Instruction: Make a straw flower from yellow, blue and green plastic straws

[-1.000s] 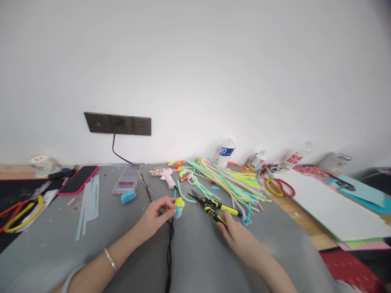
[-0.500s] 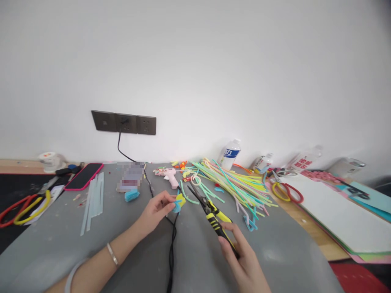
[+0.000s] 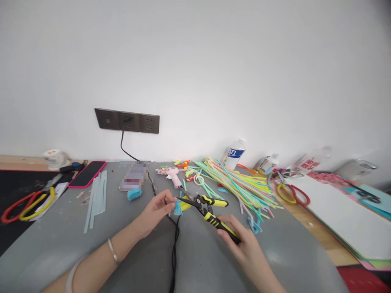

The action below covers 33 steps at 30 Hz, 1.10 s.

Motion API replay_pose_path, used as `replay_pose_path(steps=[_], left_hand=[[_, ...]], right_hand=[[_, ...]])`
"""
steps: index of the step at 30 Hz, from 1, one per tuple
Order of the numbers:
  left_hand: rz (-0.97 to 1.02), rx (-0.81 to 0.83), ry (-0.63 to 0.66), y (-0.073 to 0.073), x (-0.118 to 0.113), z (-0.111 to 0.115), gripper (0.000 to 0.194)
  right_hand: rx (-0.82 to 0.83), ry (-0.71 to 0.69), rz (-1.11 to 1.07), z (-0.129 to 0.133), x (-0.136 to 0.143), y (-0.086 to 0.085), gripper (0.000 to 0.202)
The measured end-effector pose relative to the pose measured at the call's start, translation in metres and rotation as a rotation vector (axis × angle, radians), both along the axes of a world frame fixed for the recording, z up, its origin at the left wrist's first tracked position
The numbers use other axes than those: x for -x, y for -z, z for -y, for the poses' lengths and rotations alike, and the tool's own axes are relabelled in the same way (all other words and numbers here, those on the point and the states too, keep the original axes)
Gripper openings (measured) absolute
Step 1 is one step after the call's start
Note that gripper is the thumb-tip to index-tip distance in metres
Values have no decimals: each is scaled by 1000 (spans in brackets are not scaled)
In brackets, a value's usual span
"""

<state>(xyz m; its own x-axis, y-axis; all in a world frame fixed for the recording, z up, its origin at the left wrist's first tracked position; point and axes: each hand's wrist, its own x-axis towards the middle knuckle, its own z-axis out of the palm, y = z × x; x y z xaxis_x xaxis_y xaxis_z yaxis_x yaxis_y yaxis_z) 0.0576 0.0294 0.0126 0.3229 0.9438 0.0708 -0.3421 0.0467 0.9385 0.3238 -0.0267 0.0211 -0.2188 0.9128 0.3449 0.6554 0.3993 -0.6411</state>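
Observation:
Between its fingertips, my left hand [image 3: 159,211] pinches a small blue and yellow craft piece [image 3: 182,205]. My right hand [image 3: 241,240] is wrapped round one yellow-and-black handle of the pliers [image 3: 210,209]. Their handles are spread, the jaws are parted, and the tips point left at the fingertips of my left hand, over the craft piece. Behind the jaws lies a pink glue gun [image 3: 173,176]. A pile of pastel pipe cleaners [image 3: 238,183] spreads to the right of it.
Glue sticks [image 3: 97,199], a phone [image 3: 87,174] and scissors [image 3: 30,205] lie left. A black cable [image 3: 174,252] crosses the grey table [image 3: 131,260]. A white bottle [image 3: 234,154] stands by the wall. More scissors [image 3: 293,194] and white paper [image 3: 342,215] lie right.
The pliers have swung left and opened wider, bringing their tips to the fingertips of my left hand. The craft piece remains in my left hand. The view has shifted slightly.

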Motion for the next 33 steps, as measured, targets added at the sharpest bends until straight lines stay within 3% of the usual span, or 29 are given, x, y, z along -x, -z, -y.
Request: replay_pose_path(steps=[21,33], left_hand=[[55,38,97,-5,-1,3,36],[148,141,225,-1,-2,7,38]], right_hand=[[13,-63,53,-5,-12,2,18],[-149,-175,72,-13,-18,4,17]])
